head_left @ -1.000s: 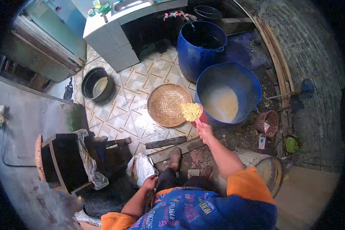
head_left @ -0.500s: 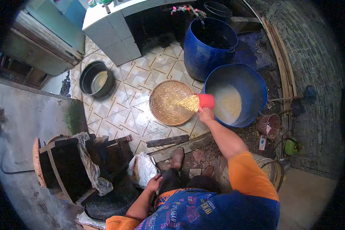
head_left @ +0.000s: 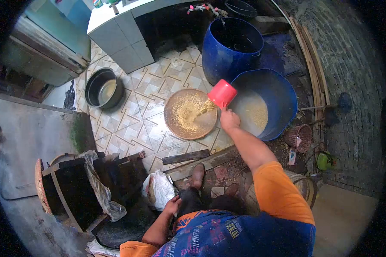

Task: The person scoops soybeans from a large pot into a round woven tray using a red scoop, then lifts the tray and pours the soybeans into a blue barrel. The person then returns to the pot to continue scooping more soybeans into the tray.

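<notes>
My right hand (head_left: 230,120) is closed round the handle of a red plastic dipper (head_left: 222,93), which is tipped steeply to the left. Pale yellow beans or kernels (head_left: 207,106) stream from its mouth into a round woven tray (head_left: 170,124) on the tiled floor, and many are spread over the tray's bottom. Just right of my right hand is a wide blue tub (head_left: 283,96) with cloudy water and more pale kernels in it. My left hand (head_left: 173,205) rests at my trouser leg beside a white sack (head_left: 161,190), its fingers lying against the leg.
A tall blue barrel (head_left: 222,55) of dark water stands behind the tub. At the left is a black basin (head_left: 119,88) near a tiled counter (head_left: 116,40). A wooden plank (head_left: 186,157) lies before my feet. A small red basket (head_left: 299,138) sits at the right.
The red dipper has been lifted and tipped further over. More kernels have fallen and spread across the woven tray. My left hand stays at my leg.
</notes>
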Demonstrator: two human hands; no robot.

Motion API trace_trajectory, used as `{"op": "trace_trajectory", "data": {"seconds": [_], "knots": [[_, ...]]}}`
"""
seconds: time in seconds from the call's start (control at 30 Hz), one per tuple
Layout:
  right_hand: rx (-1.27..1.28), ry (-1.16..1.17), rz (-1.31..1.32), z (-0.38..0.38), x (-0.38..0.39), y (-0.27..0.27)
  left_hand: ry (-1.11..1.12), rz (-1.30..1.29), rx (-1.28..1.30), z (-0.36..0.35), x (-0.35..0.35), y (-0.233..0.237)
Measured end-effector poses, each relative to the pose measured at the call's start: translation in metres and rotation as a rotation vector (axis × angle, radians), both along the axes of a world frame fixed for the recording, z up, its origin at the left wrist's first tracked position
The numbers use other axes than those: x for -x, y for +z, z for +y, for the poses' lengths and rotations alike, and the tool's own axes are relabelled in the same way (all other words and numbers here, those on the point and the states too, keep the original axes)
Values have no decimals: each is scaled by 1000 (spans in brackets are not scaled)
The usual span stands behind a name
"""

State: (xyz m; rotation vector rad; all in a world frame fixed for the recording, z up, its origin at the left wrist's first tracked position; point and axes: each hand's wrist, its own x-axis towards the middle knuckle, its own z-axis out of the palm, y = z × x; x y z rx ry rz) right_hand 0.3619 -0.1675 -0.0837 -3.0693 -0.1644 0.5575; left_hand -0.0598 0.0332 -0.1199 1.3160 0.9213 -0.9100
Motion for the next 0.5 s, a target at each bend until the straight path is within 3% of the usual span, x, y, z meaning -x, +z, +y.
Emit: {"op": "trace_trajectory", "data": {"seconds": [0.27, 0.3, 0.37, 0.47, 0.5], "knots": [[-8, 11, -208, -17, 9, 25, -64, -36, -64, -13, -4, 11], [-28, -6, -255, -22, 14, 30, -177, -54, -112, -12, 1, 3], [-50, -40, -308, -34, 27, 38, -198, -68, -134, -16, 6, -6], [-226, -133, -197, -62, 54, 40, -288, -125, -165, -17, 18, -34], [-572, -68, -333, -74, 66, 30, -353, -168, -174, -18, 15, -35]]}}
